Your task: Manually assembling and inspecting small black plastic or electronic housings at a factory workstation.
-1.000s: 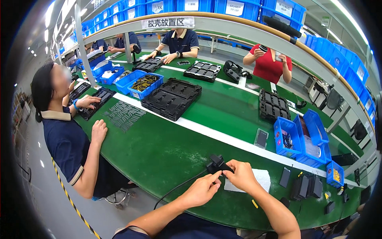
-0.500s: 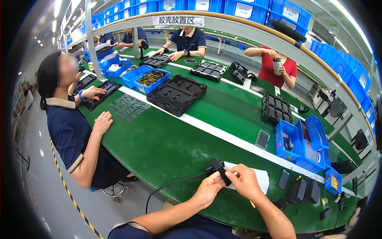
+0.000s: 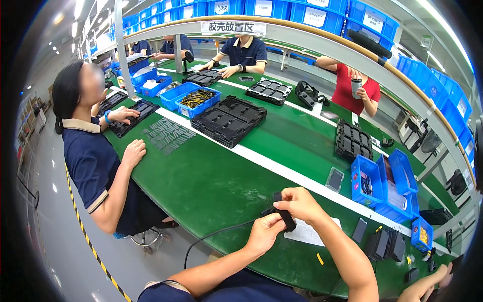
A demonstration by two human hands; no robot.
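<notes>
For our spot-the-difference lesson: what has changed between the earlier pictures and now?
The right hand has shifted forward, to the upper end of the black band, which shows more than at first. The red-clad co-worker's hands have come together at the grey cup. Another person's arm has come further into view at lower right. The left hand stays at the cabled black piece; the white sheet stayed put.
</notes>
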